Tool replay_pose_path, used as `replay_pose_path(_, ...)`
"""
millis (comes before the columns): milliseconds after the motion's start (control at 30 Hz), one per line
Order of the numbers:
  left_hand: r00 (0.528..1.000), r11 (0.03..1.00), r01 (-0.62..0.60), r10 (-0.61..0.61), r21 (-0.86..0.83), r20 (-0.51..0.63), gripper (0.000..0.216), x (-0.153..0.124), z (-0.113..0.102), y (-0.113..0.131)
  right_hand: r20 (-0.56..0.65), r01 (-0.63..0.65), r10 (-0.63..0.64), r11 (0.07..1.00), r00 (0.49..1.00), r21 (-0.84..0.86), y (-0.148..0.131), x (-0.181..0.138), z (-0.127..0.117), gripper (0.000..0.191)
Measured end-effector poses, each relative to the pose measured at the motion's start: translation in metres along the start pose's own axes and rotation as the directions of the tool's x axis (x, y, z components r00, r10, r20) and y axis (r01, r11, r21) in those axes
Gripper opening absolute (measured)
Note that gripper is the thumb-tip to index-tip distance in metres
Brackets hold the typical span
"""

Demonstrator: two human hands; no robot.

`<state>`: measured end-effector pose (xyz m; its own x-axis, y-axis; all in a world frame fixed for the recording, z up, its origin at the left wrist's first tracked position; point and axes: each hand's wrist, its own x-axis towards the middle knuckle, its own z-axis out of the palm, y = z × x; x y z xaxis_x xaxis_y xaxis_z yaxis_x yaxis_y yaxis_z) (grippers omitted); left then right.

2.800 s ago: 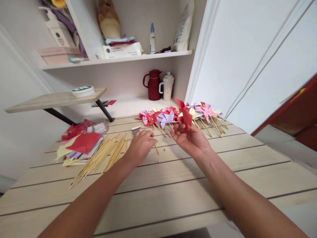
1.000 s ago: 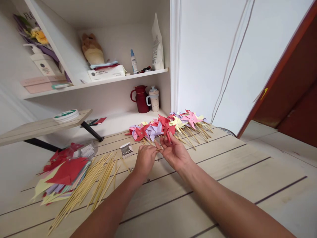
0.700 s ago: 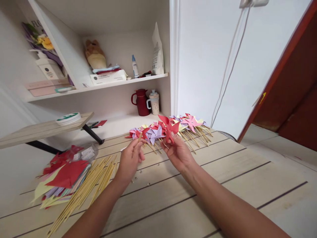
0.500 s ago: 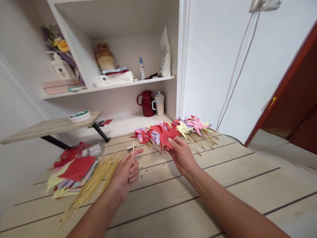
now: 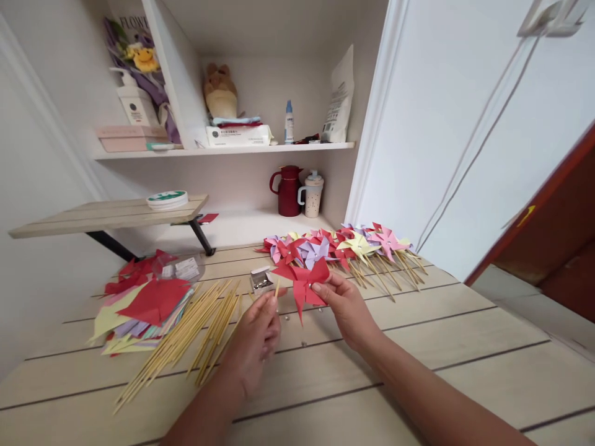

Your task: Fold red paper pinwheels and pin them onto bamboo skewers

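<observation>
My left hand (image 5: 259, 331) is closed around a thin wooden stick (image 5: 277, 287), whose tip pokes up above the fingers. A red paper pinwheel (image 5: 302, 284) is pinched by its centre and right side between the thumb and fingers of my right hand (image 5: 346, 306). The stick's tip is just left of the pinwheel, apart from it. Behind the hands lies a small box of metal pins (image 5: 261, 280), open at the top. A few tiny pins are scattered on the wooden table (image 5: 418, 371) below the pinwheel.
Finished pinwheels on sticks (image 5: 360, 244) lie in a row at the back right. To the left are a bundle of loose sticks (image 5: 186, 341) and a pile of coloured paper sheets (image 5: 153, 302). A low wooden stand (image 5: 111, 214) rises behind them. A red jug (image 5: 289, 192) stands in the shelf.
The red pinwheel has come away from the row toward me and nearer the stick in my left hand. My view has shifted, bringing the pin box into sight.
</observation>
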<state>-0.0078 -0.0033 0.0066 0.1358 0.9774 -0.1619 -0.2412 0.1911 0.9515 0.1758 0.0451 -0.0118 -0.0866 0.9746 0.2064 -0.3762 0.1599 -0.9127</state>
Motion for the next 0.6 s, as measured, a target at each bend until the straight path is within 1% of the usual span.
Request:
replay_pose_path(67, 0.999, 0.998, 0.049, -0.049, -0.032, 0.018, 0.048, 0.000, -0.002, -0.004, 0.026, -0.030, 0.031, 0.999, 0.999, -0.018, 0.001, -0.003, 0.003, 0.025)
replay_pose_path(133, 0.998, 0.996, 0.057, -0.056, -0.073, 0.025, 0.043, -0.001, -0.006, -0.004, 0.045, -0.061, 0.063, 0.997, 0.997, -0.045, 0.002, -0.007, 0.006, 0.025)
replay_pose_path(267, 1.000, 0.983, -0.007, 0.005, -0.184, -0.014, 0.046, -0.002, -0.011, 0.001, 0.030, -0.078, 0.080, 0.993, 0.996, -0.086, 0.005, -0.011, 0.008, 0.023)
replay_pose_path(333, 0.999, 0.982, -0.023, 0.017, -0.187, -0.034, 0.048, -0.004, -0.009, 0.002, -0.005, -0.067, 0.067, 0.993, 0.998, -0.097, 0.007, -0.011, 0.008, 0.022)
replay_pose_path(400, 0.999, 0.988, -0.019, 0.013, -0.154, -0.042, 0.056, -0.005, -0.005, 0.000, -0.033, -0.053, 0.049, 0.991, 0.998, -0.124, 0.007, -0.011, 0.007, 0.022)
replay_pose_path(533, 0.997, 0.994, 0.045, -0.051, -0.096, -0.061, 0.087, -0.006, 0.003, -0.009, -0.041, -0.034, 0.027, 0.983, 0.999, -0.179, 0.006, -0.011, 0.007, 0.021)
replay_pose_path(600, 0.995, 0.994, 0.075, -0.080, -0.074, -0.061, 0.093, -0.005, 0.006, -0.014, -0.033, -0.031, 0.026, 0.982, 0.999, -0.185, 0.005, -0.012, 0.009, 0.021)
